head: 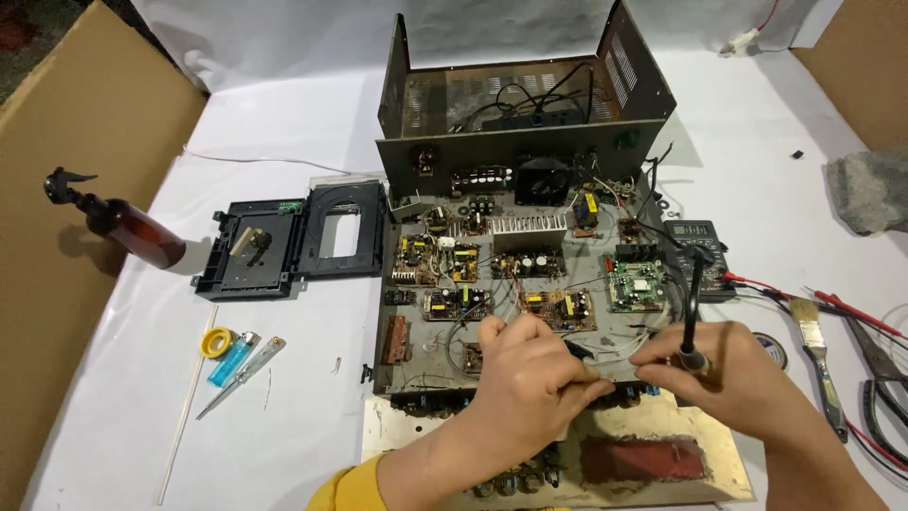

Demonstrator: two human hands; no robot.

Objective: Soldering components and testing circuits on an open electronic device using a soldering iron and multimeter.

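Note:
An opened electronic device chassis (402, 312) lies on the white-covered table, with several small circuit boards (556, 308) and loose wires inside. My left hand (530, 378) is closed over the front part of the chassis, pinching something small between thumb and fingers; what it is I cannot tell. My right hand (733, 369) grips a black pen-like tool (692, 308) held upright, its cable running up to the right. The two hands nearly touch above the front edge of the chassis, next to white wires (629, 345).
The metal cover (511, 104) stands behind the chassis. A black disc drive tray (284, 241) lies left, with a brown spray bottle (123, 222), yellow tape roll, blue lighter and screwdriver (241, 374). A multimeter (695, 241), paintbrush (818, 350), pliers (884, 378) and tape roll lie right. Cardboard flanks both sides.

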